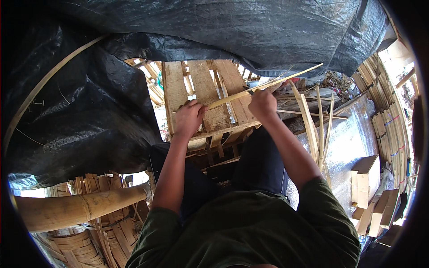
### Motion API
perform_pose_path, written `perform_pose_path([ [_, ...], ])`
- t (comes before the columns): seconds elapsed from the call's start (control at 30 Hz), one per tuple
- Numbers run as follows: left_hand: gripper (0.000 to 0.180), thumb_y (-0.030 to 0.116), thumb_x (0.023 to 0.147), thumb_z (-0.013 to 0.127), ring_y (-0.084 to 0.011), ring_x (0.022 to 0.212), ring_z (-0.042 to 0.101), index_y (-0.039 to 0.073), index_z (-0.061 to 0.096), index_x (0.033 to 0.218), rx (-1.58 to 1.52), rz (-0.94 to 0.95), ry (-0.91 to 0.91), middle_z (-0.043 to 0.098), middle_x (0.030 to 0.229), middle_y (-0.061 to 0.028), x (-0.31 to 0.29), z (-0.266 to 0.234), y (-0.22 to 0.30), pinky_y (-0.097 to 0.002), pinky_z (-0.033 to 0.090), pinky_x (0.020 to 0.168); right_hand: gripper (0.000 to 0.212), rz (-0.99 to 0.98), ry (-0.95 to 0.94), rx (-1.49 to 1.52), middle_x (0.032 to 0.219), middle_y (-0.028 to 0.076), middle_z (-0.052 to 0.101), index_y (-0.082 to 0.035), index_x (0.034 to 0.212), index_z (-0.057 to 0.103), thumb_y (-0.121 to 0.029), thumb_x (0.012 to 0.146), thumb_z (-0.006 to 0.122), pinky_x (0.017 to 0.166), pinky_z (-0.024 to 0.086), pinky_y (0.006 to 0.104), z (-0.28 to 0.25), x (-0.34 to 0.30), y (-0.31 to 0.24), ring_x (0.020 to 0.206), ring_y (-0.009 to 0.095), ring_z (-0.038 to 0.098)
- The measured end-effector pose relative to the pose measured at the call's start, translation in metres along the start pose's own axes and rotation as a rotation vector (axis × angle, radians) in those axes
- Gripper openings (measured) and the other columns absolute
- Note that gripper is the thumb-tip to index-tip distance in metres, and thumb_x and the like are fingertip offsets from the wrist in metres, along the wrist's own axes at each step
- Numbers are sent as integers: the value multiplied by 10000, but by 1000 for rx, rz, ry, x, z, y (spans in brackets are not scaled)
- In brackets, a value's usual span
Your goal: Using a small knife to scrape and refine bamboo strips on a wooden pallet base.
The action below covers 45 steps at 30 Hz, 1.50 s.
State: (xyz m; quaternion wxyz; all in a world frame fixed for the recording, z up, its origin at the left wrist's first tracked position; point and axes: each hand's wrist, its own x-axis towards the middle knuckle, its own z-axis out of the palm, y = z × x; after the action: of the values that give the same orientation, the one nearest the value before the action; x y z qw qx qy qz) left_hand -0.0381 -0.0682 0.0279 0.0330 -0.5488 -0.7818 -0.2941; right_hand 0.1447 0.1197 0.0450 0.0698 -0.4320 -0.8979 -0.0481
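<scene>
A long, pale bamboo strip (229, 98) slants across a slatted wooden bench (206, 96), rising to the right. My left hand (190, 117) is closed around its lower left end, close to the slats. Further along, my right hand (262, 104) makes a fist around a knife (249, 90); only a short dark part of it shows against the strip, and its handle is hidden by the fingers. Beyond that fist, a thin sliver (282, 74) stands apart from the strip's upper side.
Black plastic sheeting (250, 31) hangs ahead and to the left. Several upright bamboo splints (308, 120) stand right of the bench. Tied bamboo bundles (389, 129) and wooden blocks (367, 181) are at the far right. A thick bamboo pole (85, 207) crosses the lower left, over woven baskets (82, 245).
</scene>
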Motion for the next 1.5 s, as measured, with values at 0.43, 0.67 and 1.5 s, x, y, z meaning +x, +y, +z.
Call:
perform_pose_path([
  [0.43,228,285,915,659,-309,802,647,73,683,836,4,20,-20,615,823,-82,0,7,-5,-434,520,688,213,-153,-473,-199,987,110,738,-54,1001,756,-131,805,725,506,572,392,8,28,-16,889,242,731],
  [0.67,228,276,933,643,-296,807,641,74,695,839,6,-19,-84,624,828,-68,8,11,-9,-429,522,698,187,-470,-651,-257,980,187,738,-17,964,745,-73,800,673,665,599,390,-3,71,17,834,271,739],
  [1.5,180,214,886,709,-307,736,605,42,699,838,-127,-55,14,583,773,-105,-2,10,-16,-421,478,665,118,-340,-347,-163,952,150,742,-47,900,749,-79,813,676,528,551,432,3,9,-54,847,233,736],
])
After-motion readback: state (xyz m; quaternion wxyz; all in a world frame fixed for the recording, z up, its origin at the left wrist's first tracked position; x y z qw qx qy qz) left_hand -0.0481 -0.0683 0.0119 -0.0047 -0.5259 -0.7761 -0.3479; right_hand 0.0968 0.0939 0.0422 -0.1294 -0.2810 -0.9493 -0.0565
